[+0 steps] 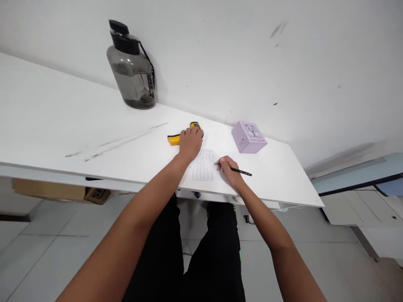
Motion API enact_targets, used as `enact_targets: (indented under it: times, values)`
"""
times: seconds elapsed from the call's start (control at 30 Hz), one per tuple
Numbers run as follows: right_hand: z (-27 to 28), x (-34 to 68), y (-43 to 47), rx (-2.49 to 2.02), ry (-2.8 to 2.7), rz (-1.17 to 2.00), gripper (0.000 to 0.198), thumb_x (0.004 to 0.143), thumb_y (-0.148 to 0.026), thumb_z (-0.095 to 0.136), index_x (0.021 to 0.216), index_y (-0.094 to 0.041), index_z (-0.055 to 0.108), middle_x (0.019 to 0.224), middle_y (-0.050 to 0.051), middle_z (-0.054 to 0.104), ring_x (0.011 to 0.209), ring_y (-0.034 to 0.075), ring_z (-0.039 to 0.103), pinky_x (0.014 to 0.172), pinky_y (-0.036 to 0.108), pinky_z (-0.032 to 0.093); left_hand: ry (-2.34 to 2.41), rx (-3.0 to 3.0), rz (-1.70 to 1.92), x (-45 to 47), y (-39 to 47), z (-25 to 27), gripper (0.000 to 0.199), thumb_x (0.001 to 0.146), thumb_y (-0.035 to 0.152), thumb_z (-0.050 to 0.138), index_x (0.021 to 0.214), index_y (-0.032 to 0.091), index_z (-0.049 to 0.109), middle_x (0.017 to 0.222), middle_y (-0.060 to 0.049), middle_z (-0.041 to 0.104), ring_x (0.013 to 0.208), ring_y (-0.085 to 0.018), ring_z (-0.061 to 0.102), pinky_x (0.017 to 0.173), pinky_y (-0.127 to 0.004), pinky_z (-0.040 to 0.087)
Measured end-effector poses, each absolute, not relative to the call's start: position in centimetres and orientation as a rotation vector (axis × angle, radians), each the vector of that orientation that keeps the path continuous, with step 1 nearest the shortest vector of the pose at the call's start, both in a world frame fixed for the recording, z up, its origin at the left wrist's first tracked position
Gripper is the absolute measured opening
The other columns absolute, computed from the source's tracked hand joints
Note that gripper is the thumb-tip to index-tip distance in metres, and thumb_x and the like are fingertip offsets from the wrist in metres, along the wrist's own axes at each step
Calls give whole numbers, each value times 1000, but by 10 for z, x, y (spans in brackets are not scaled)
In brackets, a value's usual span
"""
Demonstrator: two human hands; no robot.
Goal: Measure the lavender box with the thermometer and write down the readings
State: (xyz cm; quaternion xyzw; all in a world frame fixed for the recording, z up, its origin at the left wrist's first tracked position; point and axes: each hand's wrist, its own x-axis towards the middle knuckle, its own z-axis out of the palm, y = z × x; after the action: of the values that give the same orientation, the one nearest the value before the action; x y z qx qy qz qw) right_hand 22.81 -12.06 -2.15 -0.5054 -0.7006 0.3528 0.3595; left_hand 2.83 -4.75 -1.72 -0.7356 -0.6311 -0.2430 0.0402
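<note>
My left hand (190, 141) rests over a yellow-and-black infrared thermometer (174, 139), its fingers curled round the middle of it. The thermometer lies on the white table and its screen end shows beyond my knuckles. Below that hand is a small sheet of paper (203, 165) covered in rows of grey handwriting. In my right hand (228, 168) is a black pencil (241, 171), pinched between thumb and fingers. The pencil's tip is at the right edge of the paper, while its back end points right.
A large grey water bottle (132, 75) with a black lid stands at the back left against the wall. To the right sits a lilac box (248, 137). Dark scuff marks run across the white table (47, 121). A cardboard box (53, 191) is beneath it.
</note>
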Motion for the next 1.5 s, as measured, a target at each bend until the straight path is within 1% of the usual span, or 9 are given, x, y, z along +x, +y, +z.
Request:
enact_targets:
  times: [0.03, 0.1, 0.2, 0.3, 0.43, 0.77, 1.03, 1.3, 1.5]
  values:
    - [-22, 228, -119, -1312, -1773, 922, 51, 93, -66, 44, 79, -22, 65, 69, 1, 62, 70, 17, 57, 72, 32, 46, -1936, -2256, -752, 28, -47, -17, 35, 95, 21, 47, 128, 18, 57, 135, -16, 57, 122, -33, 49, 102, -47, 35]
    - [-22, 228, -118, -1332, -1662, 946, 54, 91, -68, 46, 69, -22, 64, 59, 0, 57, 61, 16, 53, 66, 32, 45, -1943, -2267, -786, 29, -47, -17, 34, 95, 21, 48, 128, 19, 57, 136, -15, 57, 123, -33, 48, 103, -47, 34]
    - [-20, 228, -120, -1391, -1553, 890, 56, 89, -68, 47, 65, -21, 64, 51, -2, 49, 54, 15, 47, 60, 31, 41, -1974, -2284, -869, 29, -48, -16, 31, 94, 22, 50, 124, 20, 59, 134, -15, 58, 124, -33, 48, 105, -46, 32]
    - [-18, 228, -121, -1443, -1606, 829, 49, 87, -63, 54, 62, -22, 63, 50, -3, 46, 53, 15, 46, 59, 31, 39, -1984, -2291, -886, 29, -50, -14, 30, 94, 22, 50, 123, 19, 60, 134, -15, 58, 124, -33, 49, 104, -46, 33]
    - [-17, 227, -119, -1456, -1643, 906, 42, 85, -56, 58, 61, -22, 63, 49, -5, 44, 52, 14, 42, 58, 29, 36, -1974, -2284, -854, 28, -50, -14, 31, 94, 22, 49, 124, 20, 60, 134, -13, 59, 122, -32, 49, 104, -45, 34]
    - [-17, 225, -120, -1444, -1682, 884, 37, 83, -45, 58, 55, -21, 59, 51, -4, 46, 57, 13, 43, 60, 29, 33, -1988, -2290, -904, 27, -49, -14, 29, 93, 24, 52, 121, 20, 60, 130, -13, 60, 121, -31, 50, 104, -44, 34]
    - [-13, 224, -123, -1472, -1668, 889, 36, 82, -44, 57, 55, -21, 61, 49, -3, 46, 56, 14, 44, 59, 29, 35, -1988, -2292, -935, 26, -49, -15, 30, 93, 25, 52, 120, 20, 61, 128, -14, 60, 120, -32, 50, 103, -45, 35]
    - [-14, 224, -124, -1477, -1677, 825, 37, 84, -46, 55, 56, -21, 60, 53, -3, 47, 59, 15, 46, 63, 30, 37, -2006, -2298, -983, 27, -48, -14, 30, 93, 26, 52, 121, 20, 60, 127, -14, 59, 120, -32, 50, 104, -46, 35]
    - [-14, 226, -123, -1469, -1672, 869, 36, 83, -44, 56, 56, -21, 61, 52, -3, 46, 57, 14, 43, 61, 30, 35, -2017, -2306, -986, 28, -50, -12, 31, 93, 26, 51, 122, 19, 60, 126, -14, 59, 119, -32, 50, 104, -46, 34]
